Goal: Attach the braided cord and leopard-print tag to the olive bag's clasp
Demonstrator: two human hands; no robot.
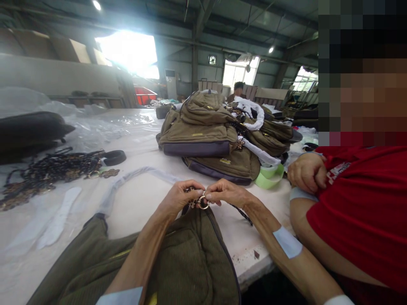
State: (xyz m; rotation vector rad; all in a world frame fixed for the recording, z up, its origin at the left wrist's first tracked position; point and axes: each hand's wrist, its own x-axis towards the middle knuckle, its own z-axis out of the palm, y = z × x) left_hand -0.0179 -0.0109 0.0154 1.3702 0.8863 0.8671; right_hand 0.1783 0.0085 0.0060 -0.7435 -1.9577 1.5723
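Observation:
An olive corduroy bag with gold zips lies on the white table in front of me. Over its top corner, my left hand is closed on a leopard-print charm. My right hand pinches the gold ring beside the charm, its fingertips almost touching those of my left hand. A dark cord trails to the right below my right hand. The bag's wrapped white handle arches out to the left.
Stacked olive bags stand ahead, beside a green roll. Black cords with charms lie left, near clear plastic. A person in a red shirt is close on the right; another person sits far back.

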